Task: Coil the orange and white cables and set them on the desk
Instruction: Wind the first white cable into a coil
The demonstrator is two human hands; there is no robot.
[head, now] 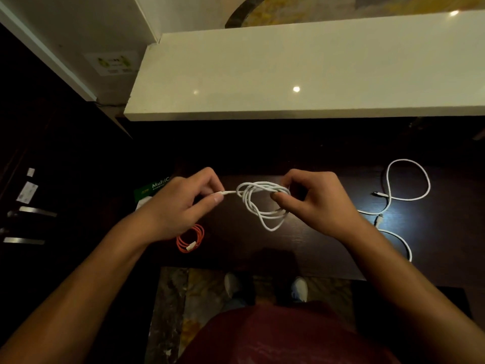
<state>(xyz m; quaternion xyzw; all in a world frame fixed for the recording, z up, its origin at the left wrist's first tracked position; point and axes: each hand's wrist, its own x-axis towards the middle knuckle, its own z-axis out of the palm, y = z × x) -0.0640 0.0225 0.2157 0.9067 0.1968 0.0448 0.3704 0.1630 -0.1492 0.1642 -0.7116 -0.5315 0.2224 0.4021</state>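
Observation:
A white cable [262, 203] hangs in several loops above the dark desk [236, 248], held between both hands. My right hand [312, 198] grips the bundle of loops at its right side. My left hand [183, 203] pinches the cable's plug end, which pokes out to the left of the loops. An orange cable [189, 239] lies coiled on the desk below my left wrist. A second white cable [404, 195] lies loose and uncoiled on the desk at the right.
A white ledge [301, 72] runs across above the desk. A green box [154, 189] sits behind my left hand. Dark drawers with metal handles [36, 211] are at the left. My shoes and patterned floor show below the desk's front edge.

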